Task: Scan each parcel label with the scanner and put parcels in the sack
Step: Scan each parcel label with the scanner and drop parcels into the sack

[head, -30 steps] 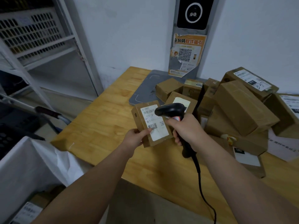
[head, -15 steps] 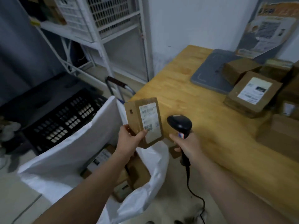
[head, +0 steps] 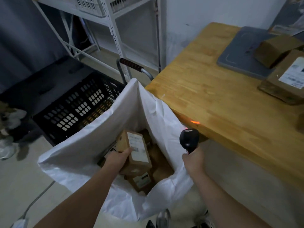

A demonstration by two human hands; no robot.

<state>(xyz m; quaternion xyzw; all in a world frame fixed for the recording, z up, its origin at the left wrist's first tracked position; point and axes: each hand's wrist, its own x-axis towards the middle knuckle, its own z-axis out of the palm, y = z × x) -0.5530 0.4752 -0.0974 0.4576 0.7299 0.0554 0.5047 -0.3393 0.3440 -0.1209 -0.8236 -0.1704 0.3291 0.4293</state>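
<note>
Left hand (head: 117, 159) curls its fingers round a brown cardboard parcel (head: 137, 150) inside the white plastic sack (head: 92, 139); right hand (head: 194, 159) grips a black scanner (head: 189, 139).

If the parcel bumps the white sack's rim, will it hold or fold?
Probably folds: the white sack is thin, creased and sags along its rim. It likely won't slide, since other parcels already weigh its bottom down.

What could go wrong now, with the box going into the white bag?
The parcel, gripped by the left hand, could drop hard onto the boxes already in the white sack. The scanner in the right hand throws red light on the table edge, so it might read a stray label.
</note>
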